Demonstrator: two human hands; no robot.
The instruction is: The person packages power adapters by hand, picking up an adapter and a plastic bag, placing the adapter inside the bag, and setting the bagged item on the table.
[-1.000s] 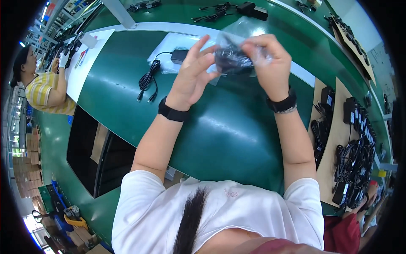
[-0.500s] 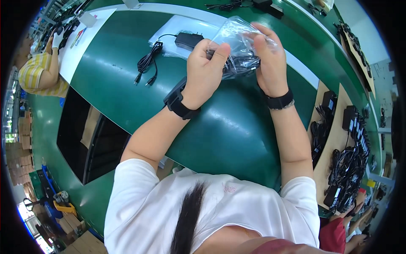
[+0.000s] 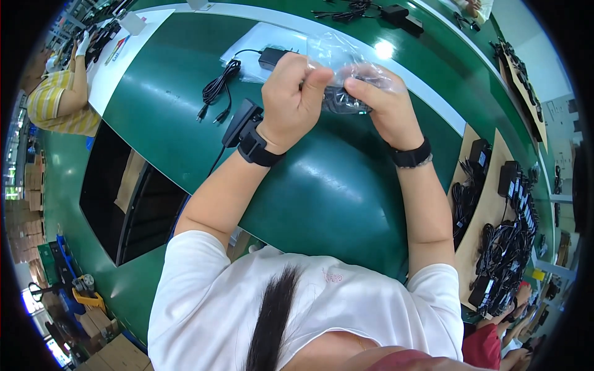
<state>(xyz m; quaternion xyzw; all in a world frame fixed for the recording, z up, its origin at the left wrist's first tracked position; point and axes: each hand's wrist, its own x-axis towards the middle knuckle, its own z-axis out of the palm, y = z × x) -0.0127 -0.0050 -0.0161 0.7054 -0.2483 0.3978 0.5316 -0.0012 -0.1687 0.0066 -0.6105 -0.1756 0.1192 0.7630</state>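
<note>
A clear plastic bag (image 3: 337,52) is stretched between my two hands above the green table. Inside its lower part lies a bundled black cable (image 3: 346,102). My left hand (image 3: 292,102) pinches the bag's left side, thumb on top. My right hand (image 3: 388,111) grips the right side, its thumb pressed on the bag over the cable. Behind my left hand, a black power adapter (image 3: 271,59) rests on a stack of clear bags (image 3: 247,43), its coiled cord (image 3: 221,86) lying to the left. Next to my left wristband sits another black box-shaped adapter (image 3: 243,120) with a cord.
Cardboard sheets with many black adapters and cords (image 3: 507,241) are at the right. More adapters (image 3: 399,18) lie across the far strip. A dark open bin (image 3: 130,198) stands left of the green table (image 3: 322,204). A person in yellow stripes (image 3: 59,102) works at far left.
My right fingers, raised and spread before, have come down onto the bag, and the thumb now presses over the cable. The adapter beside my left wrist shows more.
</note>
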